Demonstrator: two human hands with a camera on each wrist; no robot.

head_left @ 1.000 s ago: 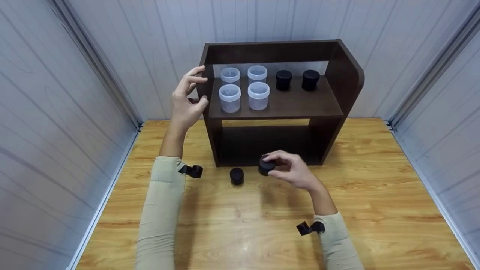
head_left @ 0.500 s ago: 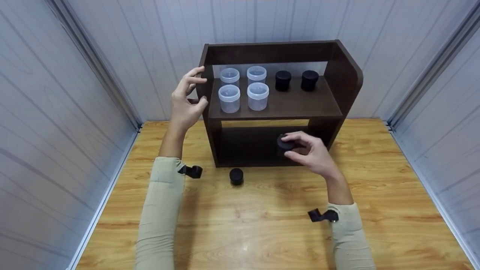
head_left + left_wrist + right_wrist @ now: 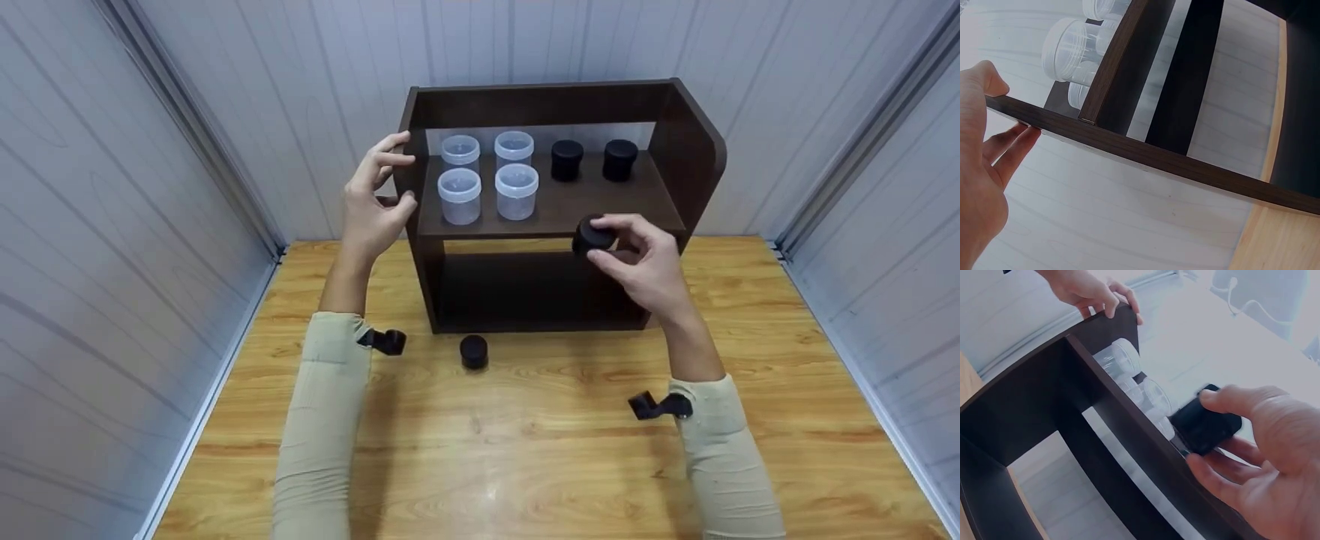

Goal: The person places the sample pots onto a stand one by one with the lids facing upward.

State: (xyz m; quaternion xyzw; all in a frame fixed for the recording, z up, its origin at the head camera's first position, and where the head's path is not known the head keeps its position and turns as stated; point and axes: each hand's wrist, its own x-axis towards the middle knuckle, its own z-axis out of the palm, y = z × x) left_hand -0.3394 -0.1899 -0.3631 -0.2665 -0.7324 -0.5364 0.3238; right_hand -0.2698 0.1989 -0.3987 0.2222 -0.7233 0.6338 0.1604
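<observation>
A dark brown two-tier shelf (image 3: 615,210) stands against the back wall. My left hand (image 3: 373,210) grips its left side panel (image 3: 1100,139), thumb on one face and fingers on the other. Several clear plastic jars (image 3: 517,193) stand in two rows on the left of the upper tier. Two black lidded jars (image 3: 567,161) are at the back right of that tier. My right hand (image 3: 649,264) holds another black jar (image 3: 593,235) between thumb and fingers, near the upper tier's front edge. In the right wrist view, this jar (image 3: 1206,421) is tilted and overlaps the clear ones.
One more black jar (image 3: 473,352) rests on the wooden tabletop (image 3: 480,450), in front of the shelf. The lower compartment (image 3: 532,292) lies beneath the upper tier. Pale panelled walls (image 3: 135,225) close in the left, right and back.
My right hand has lifted the black jar from low in front of the shelf, up and to the right, to the upper tier's edge. My left hand stays on the side panel.
</observation>
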